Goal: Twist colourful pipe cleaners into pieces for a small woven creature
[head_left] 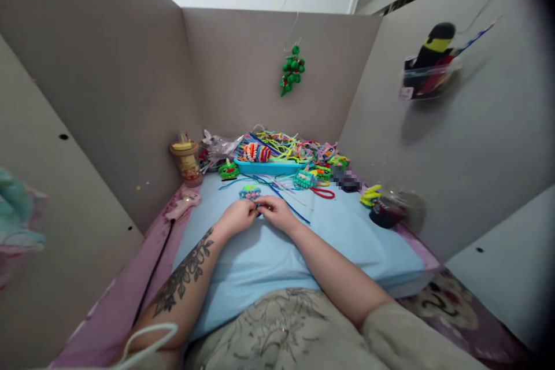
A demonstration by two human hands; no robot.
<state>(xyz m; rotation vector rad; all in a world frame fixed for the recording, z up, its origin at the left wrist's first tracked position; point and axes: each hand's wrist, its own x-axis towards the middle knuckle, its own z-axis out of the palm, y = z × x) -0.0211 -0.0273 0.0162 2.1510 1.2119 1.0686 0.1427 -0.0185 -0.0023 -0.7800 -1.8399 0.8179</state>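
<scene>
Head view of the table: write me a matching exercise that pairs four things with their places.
1. Green knobbly ornament
2. Bright-blue rectangular tray
3. Pink handheld tool with a black cord
4. Small blue-and-lime craft piece

A. Along the left side of the sheet-covered table
B. At the fingers of the left hand and right hand
C. Hanging before the grey back panel
D. Near heaped multicoloured cords

Pairs: 1-C; 2-D; 3-A; 4-B
</scene>
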